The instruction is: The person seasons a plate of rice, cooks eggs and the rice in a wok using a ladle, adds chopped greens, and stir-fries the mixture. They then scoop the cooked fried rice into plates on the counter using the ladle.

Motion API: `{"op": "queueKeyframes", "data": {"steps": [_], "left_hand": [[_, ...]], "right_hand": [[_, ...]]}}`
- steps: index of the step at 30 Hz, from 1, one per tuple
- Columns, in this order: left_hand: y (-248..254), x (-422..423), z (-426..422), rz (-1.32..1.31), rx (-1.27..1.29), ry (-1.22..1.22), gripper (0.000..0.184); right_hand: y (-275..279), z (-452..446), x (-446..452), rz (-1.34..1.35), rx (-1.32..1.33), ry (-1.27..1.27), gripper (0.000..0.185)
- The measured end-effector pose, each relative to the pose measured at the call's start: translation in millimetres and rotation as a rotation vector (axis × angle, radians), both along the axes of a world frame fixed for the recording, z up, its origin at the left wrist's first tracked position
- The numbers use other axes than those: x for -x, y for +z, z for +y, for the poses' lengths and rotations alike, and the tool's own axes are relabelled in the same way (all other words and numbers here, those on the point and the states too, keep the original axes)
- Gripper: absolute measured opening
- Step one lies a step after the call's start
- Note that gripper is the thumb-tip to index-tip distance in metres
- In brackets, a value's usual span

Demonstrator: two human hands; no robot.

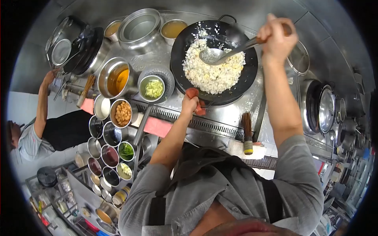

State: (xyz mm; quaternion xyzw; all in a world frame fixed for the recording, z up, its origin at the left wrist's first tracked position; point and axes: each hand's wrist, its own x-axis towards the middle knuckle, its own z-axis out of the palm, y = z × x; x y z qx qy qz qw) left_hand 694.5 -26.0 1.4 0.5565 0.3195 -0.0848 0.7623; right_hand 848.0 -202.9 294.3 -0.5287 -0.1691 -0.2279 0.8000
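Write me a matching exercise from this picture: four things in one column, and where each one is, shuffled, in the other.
Things
1. Round black metal wok
2. Long-handled grey metal ladle
3. Crumpled red cloth
4. Small round metal bowl of pale green shreds

Places
A. Bunched at the left hand, by the near rim
B. Sitting in a round grey perforated strainer
C. Beneath a spread of white rice
D. Gripped by the right hand

Pairs: 1-C, 2-D, 3-A, 4-B

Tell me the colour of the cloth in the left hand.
The cloth is reddish-orange, in the head view.
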Motion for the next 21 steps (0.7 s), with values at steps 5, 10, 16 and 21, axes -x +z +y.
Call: {"op": "queueKeyframes", "data": {"steps": [5,10,16,21], "left_hand": [[4.6,-0.8,-0.6,-0.028,-0.020,0.048,0.047],[-17.8,-0.9,-5.6,-0.036,-0.234,0.087,0.044],[-15.6,-3.0,-2.8,0.032,-0.213,0.040,0.043],[-15.4,-2.5,-0.3,0.002,-0.418,0.020,0.041]], "right_hand": [[-7.8,-13.0,41.8,-0.184,0.132,0.242,0.015],[-16.3,5.7,19.1,-0.078,0.280,0.159,0.018],[-46.4,19.2,11.1,-0.217,0.372,0.100,0.019],[-6.3,13.0,18.5,-0.085,0.332,0.073,0.021]]}}
